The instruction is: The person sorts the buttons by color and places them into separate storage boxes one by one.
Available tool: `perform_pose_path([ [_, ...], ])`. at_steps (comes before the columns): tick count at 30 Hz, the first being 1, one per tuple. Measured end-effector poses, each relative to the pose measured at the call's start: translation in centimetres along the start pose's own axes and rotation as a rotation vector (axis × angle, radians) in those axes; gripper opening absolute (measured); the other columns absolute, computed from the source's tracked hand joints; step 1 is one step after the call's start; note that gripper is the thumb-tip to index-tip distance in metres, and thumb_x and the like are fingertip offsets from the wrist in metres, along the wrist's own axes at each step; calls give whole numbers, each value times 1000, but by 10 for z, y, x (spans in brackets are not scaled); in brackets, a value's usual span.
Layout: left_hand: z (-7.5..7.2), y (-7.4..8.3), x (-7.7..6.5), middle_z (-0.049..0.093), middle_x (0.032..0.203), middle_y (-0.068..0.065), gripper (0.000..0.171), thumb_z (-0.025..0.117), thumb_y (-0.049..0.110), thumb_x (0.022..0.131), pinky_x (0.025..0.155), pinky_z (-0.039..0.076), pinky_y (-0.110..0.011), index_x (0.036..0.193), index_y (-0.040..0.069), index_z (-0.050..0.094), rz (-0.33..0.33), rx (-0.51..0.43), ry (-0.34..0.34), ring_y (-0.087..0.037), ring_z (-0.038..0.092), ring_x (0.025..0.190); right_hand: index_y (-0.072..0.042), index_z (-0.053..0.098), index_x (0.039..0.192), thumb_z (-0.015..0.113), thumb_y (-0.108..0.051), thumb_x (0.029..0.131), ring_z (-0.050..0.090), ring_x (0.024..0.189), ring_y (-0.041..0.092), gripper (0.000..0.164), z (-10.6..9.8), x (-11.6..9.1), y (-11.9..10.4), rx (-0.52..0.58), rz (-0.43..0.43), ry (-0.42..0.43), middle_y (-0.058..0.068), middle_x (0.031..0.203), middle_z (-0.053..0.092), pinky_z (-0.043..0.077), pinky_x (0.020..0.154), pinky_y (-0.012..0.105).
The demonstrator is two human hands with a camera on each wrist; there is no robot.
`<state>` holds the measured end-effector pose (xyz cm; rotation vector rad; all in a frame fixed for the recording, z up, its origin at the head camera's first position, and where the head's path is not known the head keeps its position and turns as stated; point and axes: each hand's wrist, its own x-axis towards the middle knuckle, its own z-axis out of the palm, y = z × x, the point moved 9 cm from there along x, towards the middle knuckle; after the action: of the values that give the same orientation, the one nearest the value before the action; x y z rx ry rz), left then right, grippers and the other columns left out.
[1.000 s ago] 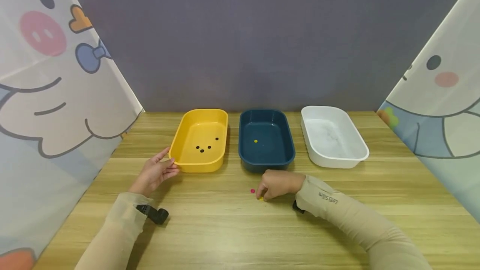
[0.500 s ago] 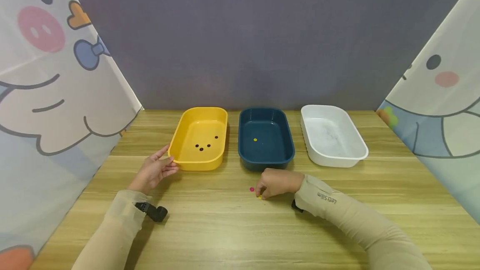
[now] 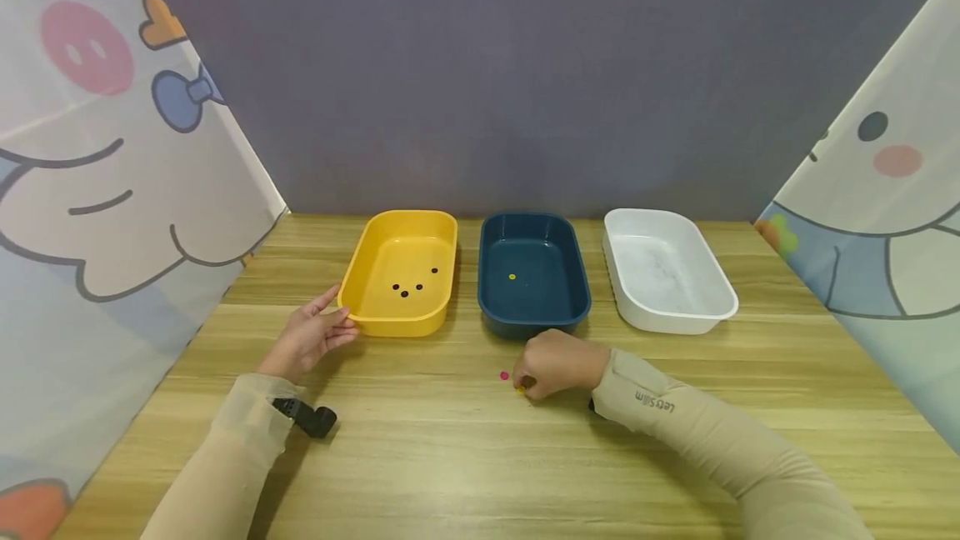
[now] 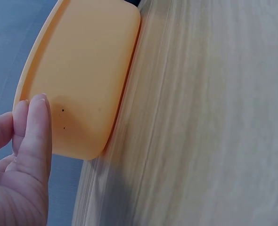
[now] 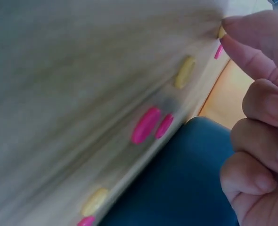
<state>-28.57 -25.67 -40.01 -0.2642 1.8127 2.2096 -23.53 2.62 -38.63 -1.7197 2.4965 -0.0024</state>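
My left hand grips the near left corner of the yellow tray, thumb and fingers on either side of its rim. Several small black buttons lie inside. In front of the blue tray, my right hand pinches a small yellow button between thumb and forefinger, at the tabletop. Just left of the fingertips is a pink button. More pink buttons and yellow buttons show on the table in the right wrist view; the hand hides them in the head view.
One yellow button lies inside the blue tray. A white tray stands to the right. Behind the wooden table rises a grey wall, with cartoon-printed panels on both sides.
My right fingertips have closed in on the yellow button and curled a little more. The left hand stays at the yellow tray's corner. The head view has shifted slightly.
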Motion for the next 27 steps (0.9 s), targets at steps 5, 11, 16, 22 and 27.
perform_pose_path([
  [5,0,0,2,64,74,-3,68,41,-1,101,75,59,-26,154,12,1,8,-2,-6,-13,66,67,-20,71,76,70,-11,74,38,54,-2,9,1,2,-3,-21,-13,6,-17,63,52,34,47,12],
  [11,1,-3,4,63,75,-2,66,39,-1,101,75,59,-26,154,12,2,3,28,-10,-12,65,67,-21,54,62,69,-9,73,30,53,-1,22,5,1,-4,-11,-14,15,-15,58,38,22,45,13],
  [16,5,-2,6,63,76,-2,67,41,1,101,76,59,-26,155,13,3,8,46,-14,-12,65,68,-20,42,57,67,-5,72,24,53,0,33,5,-1,-5,16,-8,18,-14,57,28,16,47,15],
  [22,2,-1,2,62,74,-2,66,40,0,102,73,59,-26,155,13,3,14,32,6,-11,66,66,-20,36,55,65,-4,70,21,55,3,37,3,3,-9,-31,-17,7,-12,57,23,13,48,17],
  [27,1,-1,0,63,74,-2,66,39,0,102,73,59,-25,154,13,2,22,21,-1,-11,66,66,-21,37,55,66,-6,69,22,53,2,36,5,6,-9,-43,-12,-22,-13,56,24,15,46,16],
])
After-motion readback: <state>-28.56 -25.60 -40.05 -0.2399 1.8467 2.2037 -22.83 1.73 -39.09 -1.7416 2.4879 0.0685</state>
